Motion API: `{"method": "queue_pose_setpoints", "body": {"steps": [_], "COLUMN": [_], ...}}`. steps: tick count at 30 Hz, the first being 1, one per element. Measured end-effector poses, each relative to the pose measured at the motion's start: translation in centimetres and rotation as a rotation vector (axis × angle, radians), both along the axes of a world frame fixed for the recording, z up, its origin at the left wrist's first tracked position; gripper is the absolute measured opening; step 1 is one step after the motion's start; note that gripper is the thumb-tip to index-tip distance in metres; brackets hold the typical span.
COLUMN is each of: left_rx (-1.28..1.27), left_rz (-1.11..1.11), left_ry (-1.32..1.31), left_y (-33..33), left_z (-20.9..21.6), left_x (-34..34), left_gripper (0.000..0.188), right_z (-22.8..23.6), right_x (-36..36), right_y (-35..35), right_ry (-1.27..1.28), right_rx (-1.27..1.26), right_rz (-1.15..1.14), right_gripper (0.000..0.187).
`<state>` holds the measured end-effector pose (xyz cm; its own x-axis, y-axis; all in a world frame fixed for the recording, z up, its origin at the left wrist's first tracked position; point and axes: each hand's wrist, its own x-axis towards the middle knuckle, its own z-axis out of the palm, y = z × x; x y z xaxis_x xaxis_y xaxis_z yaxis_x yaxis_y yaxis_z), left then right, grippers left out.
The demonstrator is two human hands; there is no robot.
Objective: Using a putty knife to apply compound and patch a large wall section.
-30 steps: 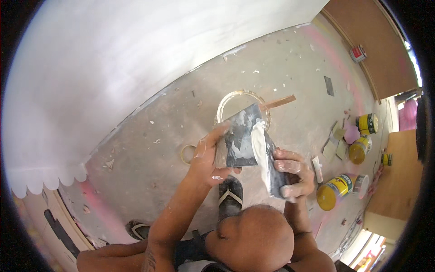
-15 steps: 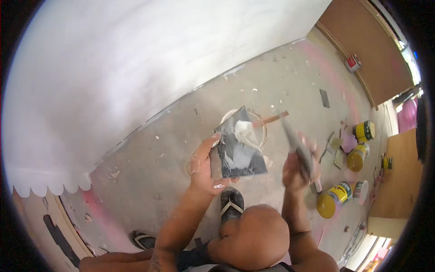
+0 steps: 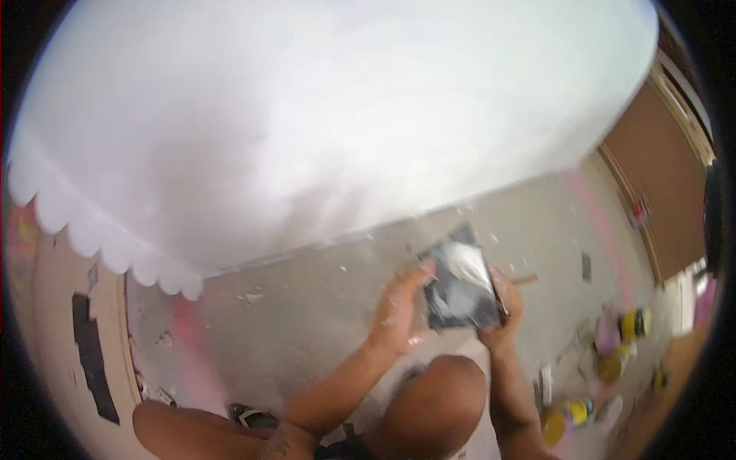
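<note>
My left hand [image 3: 399, 310] is closed on the left edge of a dark flat board [image 3: 441, 313], its thumb over the near face. A thick white lump of putty [image 3: 466, 262] sits on the upper part of the board, and a thinner grey-white smear covers its lower part. My right hand [image 3: 506, 310] is closed at the board's right edge, around a flat grey scraper that is mostly hidden from this angle. White residue marks the fingers of my left hand. Both hands are above the floor, in front of my bent knee.
A large white wall [image 3: 383, 115] with a scalloped lower-left edge rises ahead. Yellow cans [image 3: 571, 418] lie and stand on the stained floor [image 3: 307, 330] at right. A brown panel [image 3: 659, 176] stands at far right, with a small red-and-white can [image 3: 639, 211] beside it.
My view has shifted up and left, showing more wall. The right hand has come in from the right with the scraper and now meets the board's right edge.
</note>
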<state>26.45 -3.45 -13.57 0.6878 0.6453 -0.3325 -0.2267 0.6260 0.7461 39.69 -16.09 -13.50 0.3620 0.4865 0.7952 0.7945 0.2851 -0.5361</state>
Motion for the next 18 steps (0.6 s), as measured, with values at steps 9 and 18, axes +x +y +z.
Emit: {"method": "queue_pose_setpoints", "body": {"steps": [9,18], "left_rx": [-0.061,0.343], "left_rz": [-0.290,0.020], "left_ry": [-0.261,-0.368], "left_y": [3.5,8.2], "left_z": [9.7,12.8], "left_x": [-9.9,-21.6], "left_gripper": [0.039,0.033], "right_z": [0.2,13.4], "right_x": [-6.5,-21.1], "right_y": [1.6,6.3], "right_ry": [0.005,1.742], "right_rx": [-0.358,0.276], "right_rz": [-0.369,1.550], "right_gripper": [0.036,0.027]}}
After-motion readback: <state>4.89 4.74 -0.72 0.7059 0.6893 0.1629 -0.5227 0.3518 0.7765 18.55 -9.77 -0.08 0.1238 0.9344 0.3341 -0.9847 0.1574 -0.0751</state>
